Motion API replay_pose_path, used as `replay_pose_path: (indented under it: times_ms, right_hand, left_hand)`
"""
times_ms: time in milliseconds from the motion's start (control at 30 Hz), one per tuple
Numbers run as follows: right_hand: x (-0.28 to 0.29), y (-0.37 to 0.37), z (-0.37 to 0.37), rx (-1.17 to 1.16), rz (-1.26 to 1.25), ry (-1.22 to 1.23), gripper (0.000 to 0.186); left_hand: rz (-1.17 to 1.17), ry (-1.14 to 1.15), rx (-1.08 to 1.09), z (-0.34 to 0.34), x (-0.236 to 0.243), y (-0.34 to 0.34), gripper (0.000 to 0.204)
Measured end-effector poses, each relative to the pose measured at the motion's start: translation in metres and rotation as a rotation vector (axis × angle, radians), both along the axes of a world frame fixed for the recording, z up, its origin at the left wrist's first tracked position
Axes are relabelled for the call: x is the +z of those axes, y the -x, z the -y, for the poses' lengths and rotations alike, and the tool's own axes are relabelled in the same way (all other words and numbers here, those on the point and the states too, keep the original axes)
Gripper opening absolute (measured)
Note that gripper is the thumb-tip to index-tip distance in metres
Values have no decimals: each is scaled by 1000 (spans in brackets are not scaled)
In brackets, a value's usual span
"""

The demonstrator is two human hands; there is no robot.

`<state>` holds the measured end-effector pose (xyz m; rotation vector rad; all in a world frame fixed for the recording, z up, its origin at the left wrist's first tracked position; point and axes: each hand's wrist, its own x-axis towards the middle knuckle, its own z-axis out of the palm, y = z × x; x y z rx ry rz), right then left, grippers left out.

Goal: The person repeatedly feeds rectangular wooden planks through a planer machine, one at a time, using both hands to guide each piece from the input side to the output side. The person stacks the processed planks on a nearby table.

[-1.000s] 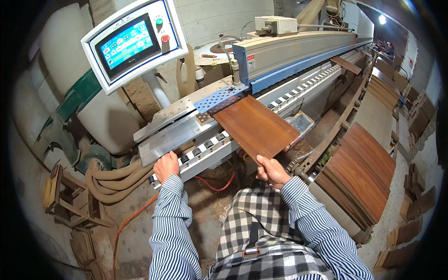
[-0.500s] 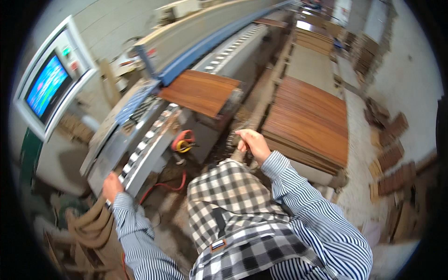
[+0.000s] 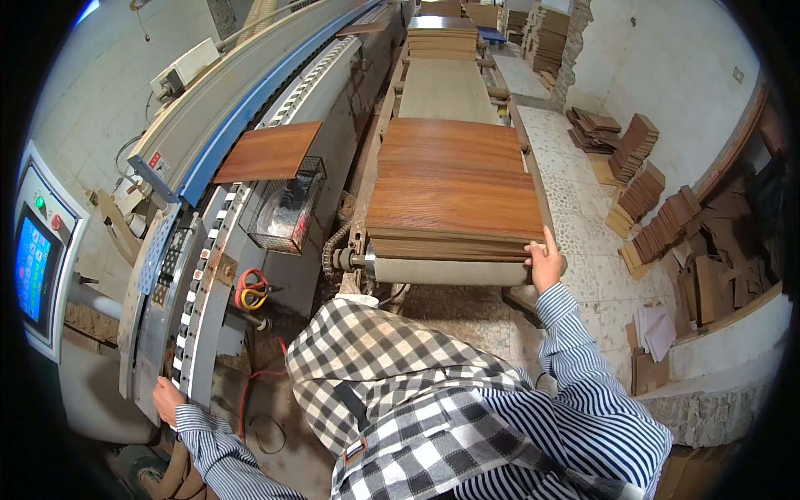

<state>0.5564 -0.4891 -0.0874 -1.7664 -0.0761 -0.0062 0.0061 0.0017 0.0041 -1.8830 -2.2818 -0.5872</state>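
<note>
My left hand (image 3: pixel 169 403) is at the near end of the machine's feed rail (image 3: pixel 193 333), its fingers curled over the edge. My right hand (image 3: pixel 546 265) touches the near right corner of a stack of boards (image 3: pixel 454 204). Its index finger points up along the side, and the thumb lies apart against the front edge. Reddish-brown wood-grain faces top this stack, with plain brown edges below. Another wood-grain board (image 3: pixel 268 152) lies across the machine's feed track, partly under the blue-edged beam (image 3: pixel 225 150).
A control panel (image 3: pixel 37 250) with a lit screen stands at the left. A wire basket (image 3: pixel 287 208) and red and yellow scissors handles (image 3: pixel 251 287) hang on the machine's side. The stack rests on a roller conveyor (image 3: pixel 450 271). Brown strip piles (image 3: pixel 667 221) line the right wall.
The view has turned right. My right hand has moved from in front of my body to the stack's near right corner. My left hand stays at the rail's near end.
</note>
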Motion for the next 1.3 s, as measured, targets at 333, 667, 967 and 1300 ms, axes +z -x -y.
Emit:
replay_pose_path:
  times_ms: [333, 667, 967, 1300]
  right_hand:
    - [-1, 11, -8, -119, -316, -197, 36]
    - [-10, 37, -40, 733, -623, -515, 39]
    - [33, 109, -114, 954, -641, -533, 55]
    - [64, 204, -283, 1412, -781, -507, 44]
  left_hand:
    - [-30, 22, -4, -1, -2, 3, 52]
    - [-51, -89, 32, 1, -9, 11, 50]
    - [-13, -108, 101, 10, 5, -7, 45]
    - [44, -105, 100, 9, 4, -2, 46]
